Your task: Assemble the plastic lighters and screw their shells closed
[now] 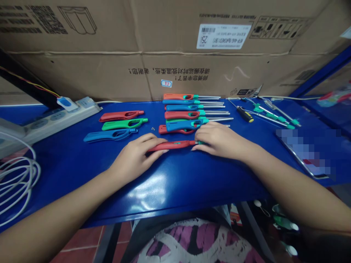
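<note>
My left hand (134,155) is closed around the rear of a red gas lighter body (177,145), held level just above the blue table. At its front end, the fingers of my right hand (221,141) pinch a green collar (201,142), with a short bit of silver metal showing between collar and body. The rest of that piece is hidden by my right hand. Just beyond my hands lies a stack of several long lighters with metal tubes, a blue one (181,125) nearest. To the left lie red (120,115), green (123,124) and blue (109,135) lighter bodies without tubes.
Two tiny metal bits (153,128) lie on the blue table (175,190). At right are a yellow-black screwdriver (245,114), several metal tubes with green collars (274,116) and a phone (304,155). A power strip (57,118) and coiled white cable (18,171) sit left; cardboard (109,73) stands behind.
</note>
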### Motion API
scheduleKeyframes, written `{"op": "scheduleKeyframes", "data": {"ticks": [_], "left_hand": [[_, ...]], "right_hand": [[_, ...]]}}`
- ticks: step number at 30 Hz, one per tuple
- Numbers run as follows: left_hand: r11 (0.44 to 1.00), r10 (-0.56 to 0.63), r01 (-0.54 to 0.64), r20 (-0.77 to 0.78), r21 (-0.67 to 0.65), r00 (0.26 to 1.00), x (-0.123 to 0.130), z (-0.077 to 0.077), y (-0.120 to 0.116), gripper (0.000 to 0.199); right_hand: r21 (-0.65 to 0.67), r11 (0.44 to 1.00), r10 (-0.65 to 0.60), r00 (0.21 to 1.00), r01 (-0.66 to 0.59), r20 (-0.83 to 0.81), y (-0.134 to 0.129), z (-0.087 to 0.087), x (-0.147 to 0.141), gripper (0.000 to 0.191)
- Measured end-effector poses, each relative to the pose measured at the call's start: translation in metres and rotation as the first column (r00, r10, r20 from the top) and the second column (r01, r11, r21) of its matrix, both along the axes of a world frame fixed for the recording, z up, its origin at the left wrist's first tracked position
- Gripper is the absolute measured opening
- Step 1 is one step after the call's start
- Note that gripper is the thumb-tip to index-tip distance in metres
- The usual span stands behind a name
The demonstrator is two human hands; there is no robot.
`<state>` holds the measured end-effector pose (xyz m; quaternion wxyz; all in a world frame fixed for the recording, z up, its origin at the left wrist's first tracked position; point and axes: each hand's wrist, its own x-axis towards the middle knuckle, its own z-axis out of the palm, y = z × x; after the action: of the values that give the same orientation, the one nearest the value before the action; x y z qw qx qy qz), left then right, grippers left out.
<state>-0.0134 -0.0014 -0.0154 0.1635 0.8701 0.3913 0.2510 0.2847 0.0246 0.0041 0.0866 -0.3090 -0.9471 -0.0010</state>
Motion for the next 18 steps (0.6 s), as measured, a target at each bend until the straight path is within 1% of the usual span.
{"op": "scheduleKeyframes", "data": {"ticks": [3,6,8,11,13,15,18], "left_hand": [[1.000,-0.009,0.009,-0.016,0.000,1.000,0.000,-0.001,0.001,0.030],[1.000,-0.002,0.002,0.006,0.016,1.000,0.000,0.000,0.002,0.029],[1.000,-0.002,0.001,0.038,0.028,0.999,0.000,0.000,0.001,0.028],[1.000,-0.024,0.023,0.066,0.017,0.998,0.001,-0.001,0.000,0.026],[0.999,-0.037,0.037,0.069,0.004,0.997,0.001,-0.002,0.000,0.026],[0.999,-0.036,0.036,0.069,-0.005,0.997,0.001,-0.003,-0.001,0.026],[0.999,-0.009,0.013,0.085,-0.047,0.996,0.002,-0.002,-0.002,0.027]], "right_hand": [[-0.044,0.999,-0.023,1.000,0.024,0.012,-0.001,0.006,0.004,0.031],[-0.037,0.996,-0.083,0.992,0.087,0.095,0.000,0.015,0.013,0.020],[-0.038,0.996,-0.071,0.993,0.075,0.089,0.001,0.016,0.015,0.020],[-0.062,0.998,0.015,1.000,-0.015,0.005,0.002,0.010,0.011,0.025],[-0.050,0.997,0.061,0.998,-0.062,-0.011,0.001,0.004,0.006,0.028],[-0.028,0.997,0.073,0.997,-0.074,-0.011,0.001,0.000,0.004,0.030],[-0.007,0.998,0.058,0.997,-0.058,-0.043,0.002,-0.001,0.003,0.032]]}}
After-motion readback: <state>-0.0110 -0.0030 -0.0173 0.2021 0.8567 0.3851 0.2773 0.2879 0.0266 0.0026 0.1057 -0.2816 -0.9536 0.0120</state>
